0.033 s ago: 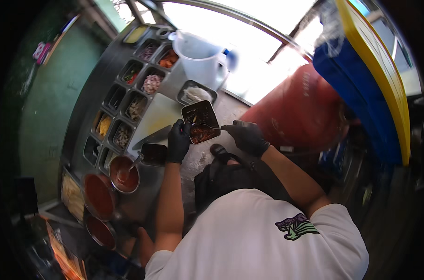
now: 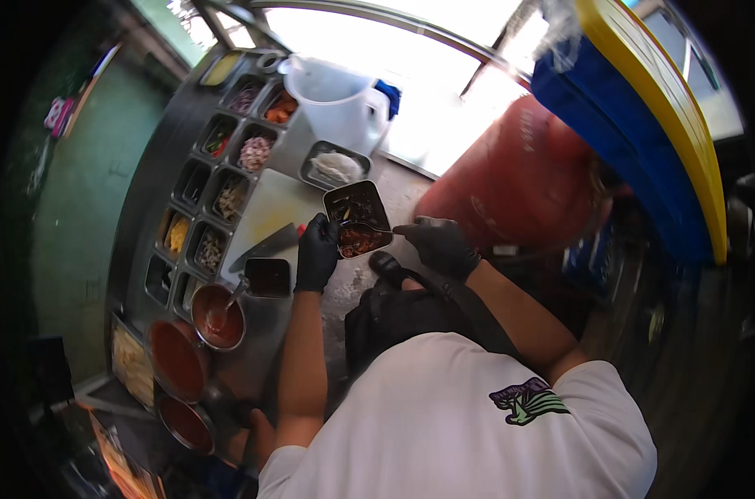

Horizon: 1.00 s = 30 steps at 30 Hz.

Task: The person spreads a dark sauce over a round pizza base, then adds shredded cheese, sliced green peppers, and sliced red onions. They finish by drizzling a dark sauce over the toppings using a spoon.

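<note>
Left hand, right hand black-gloved; food reddish-brown; shirt white, purple-green print; cylinder red.

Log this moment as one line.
left hand: grips metal container | right hand: holds spoon reaching into container | container: dark red food | nearby: cutting board

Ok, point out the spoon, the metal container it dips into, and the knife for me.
Spoon [image 2: 381, 227]: head view, on its thin handle.
Metal container [image 2: 354, 193]: head view, on the dark inner wall at its far end.
Knife [image 2: 271, 245]: head view, on the broad blade.
</note>
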Motion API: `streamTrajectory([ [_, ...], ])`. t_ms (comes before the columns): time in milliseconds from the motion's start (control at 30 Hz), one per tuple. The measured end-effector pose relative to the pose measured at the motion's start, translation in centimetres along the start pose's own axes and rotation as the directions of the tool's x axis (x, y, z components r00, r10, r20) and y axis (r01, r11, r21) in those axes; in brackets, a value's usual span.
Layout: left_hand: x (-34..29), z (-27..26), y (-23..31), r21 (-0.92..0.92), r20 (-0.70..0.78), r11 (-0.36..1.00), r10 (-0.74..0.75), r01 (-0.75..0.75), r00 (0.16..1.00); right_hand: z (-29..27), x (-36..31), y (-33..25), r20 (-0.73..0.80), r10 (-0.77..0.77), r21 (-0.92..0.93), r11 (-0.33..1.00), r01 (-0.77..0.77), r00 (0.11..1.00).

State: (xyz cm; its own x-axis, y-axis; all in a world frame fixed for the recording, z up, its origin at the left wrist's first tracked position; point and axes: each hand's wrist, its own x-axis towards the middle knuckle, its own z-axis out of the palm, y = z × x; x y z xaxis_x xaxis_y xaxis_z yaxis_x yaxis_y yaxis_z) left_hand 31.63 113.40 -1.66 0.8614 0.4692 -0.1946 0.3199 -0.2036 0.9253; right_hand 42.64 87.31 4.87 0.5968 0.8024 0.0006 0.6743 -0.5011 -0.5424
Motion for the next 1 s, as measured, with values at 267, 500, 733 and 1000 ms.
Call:
streamTrajectory([
  [267,-9.8,17.1,4.7,-0.040,0.687,0.998,0.069,-0.057,0.723,-1.6,-28.7,-2.0,-0.270,0.472,0.113,0.881,-0.460,0.839],
  [500,-24.2,37.7,13.9,0.034,0.980,0.993,-0.012,-0.113,0.198,-2.3,-52.4,-4.8,-0.365,0.892,0.526,0.432,-0.733,0.265],
  [733,-40.0,59.4,17.3,-0.421,0.902,0.620,0.367,-0.663,-0.229,-0.3,-72.6,-2.6,-0.535,0.844,0.512,0.280,-0.812,-0.046],
  [1000,-48.6,76.8,22.0,-0.079,0.953,0.785,-0.122,-0.614,-0.278,-4.5,-86.8,6.8,-0.588,0.807,0.538,0.342,-0.771,-0.053],
])
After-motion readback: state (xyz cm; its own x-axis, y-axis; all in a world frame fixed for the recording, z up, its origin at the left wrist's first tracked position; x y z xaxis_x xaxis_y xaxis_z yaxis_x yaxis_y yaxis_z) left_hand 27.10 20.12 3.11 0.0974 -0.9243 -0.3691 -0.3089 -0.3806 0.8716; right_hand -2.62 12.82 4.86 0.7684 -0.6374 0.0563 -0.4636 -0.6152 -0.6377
